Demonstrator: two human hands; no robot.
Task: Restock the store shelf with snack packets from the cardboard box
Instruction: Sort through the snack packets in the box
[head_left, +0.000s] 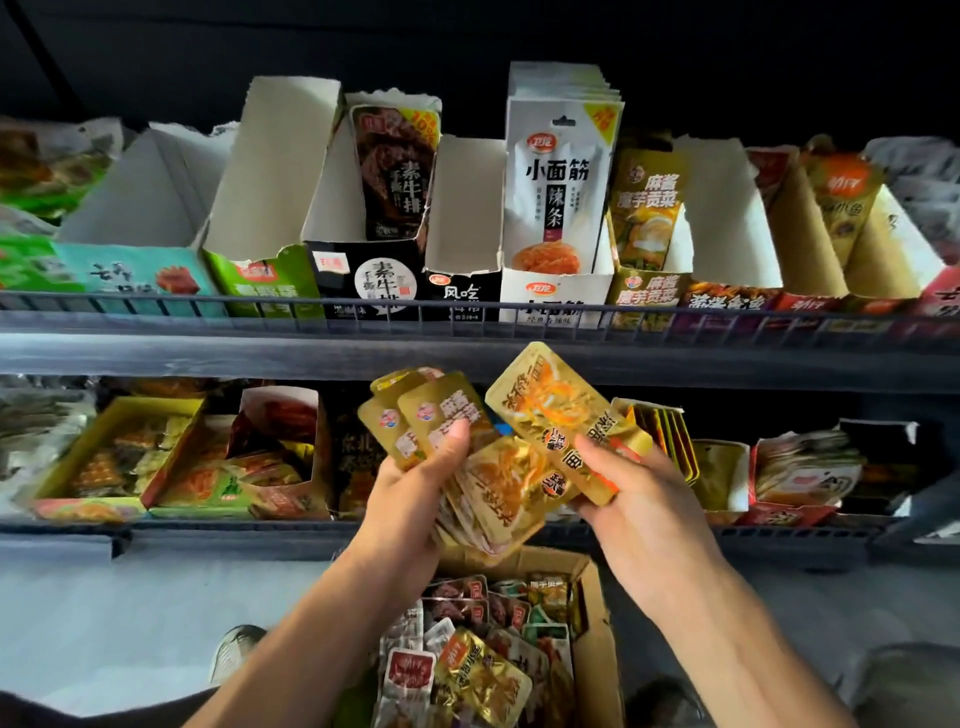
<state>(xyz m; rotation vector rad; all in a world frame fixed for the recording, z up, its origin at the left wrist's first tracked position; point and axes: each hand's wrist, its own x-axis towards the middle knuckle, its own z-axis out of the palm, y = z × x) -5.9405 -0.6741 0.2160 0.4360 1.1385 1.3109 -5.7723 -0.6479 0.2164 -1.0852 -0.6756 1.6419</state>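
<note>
My left hand (415, 483) grips a fanned stack of gold snack packets (441, 415) in front of the lower shelf. My right hand (628, 488) holds a single gold packet (561, 410), tilted up and to the left, beside that stack. Below both hands stands the open cardboard box (597, 623), filled with mixed snack packets (467, 670) in gold, red and white. The upper shelf (467, 358) carries open display cartons; a gold carton (649, 291) with matching gold packets stands right of a white packet carton (558, 291).
A wire rail (311, 304) runs along the upper shelf's front. Empty white cartons (465, 208) stand between filled ones. The lower shelf (234, 530) holds trays of assorted packets. Pale floor (130, 623) and a shoe (234, 649) lie at lower left.
</note>
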